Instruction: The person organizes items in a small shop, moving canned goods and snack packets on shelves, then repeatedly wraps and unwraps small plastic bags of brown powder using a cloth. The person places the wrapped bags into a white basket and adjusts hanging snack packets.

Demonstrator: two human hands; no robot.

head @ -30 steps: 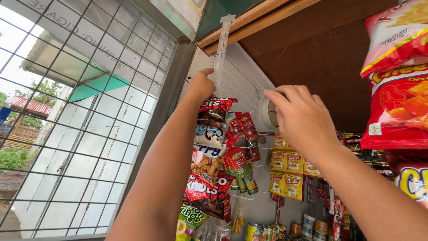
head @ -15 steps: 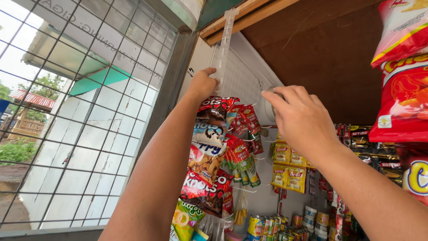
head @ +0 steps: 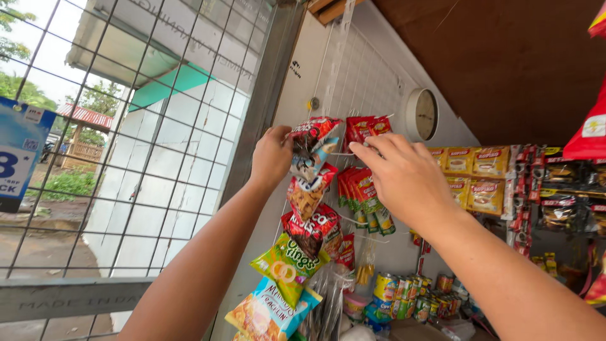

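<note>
Small shop: hanging snack packets [head: 307, 192], cans [head: 404, 293]

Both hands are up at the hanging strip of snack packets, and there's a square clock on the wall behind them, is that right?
Not quite: the clock is round, not square, as the head view shows. The rest holds: the left hand and the right hand are both up at the hanging strip of snack packets, with the clock on the white wall behind them.

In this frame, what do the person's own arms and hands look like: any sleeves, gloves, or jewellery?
Both forearms are bare up to the frame edge, with no sleeve showing. The left hand and right hand wear no gloves, and no rings, watch or bracelet are visible.
</note>
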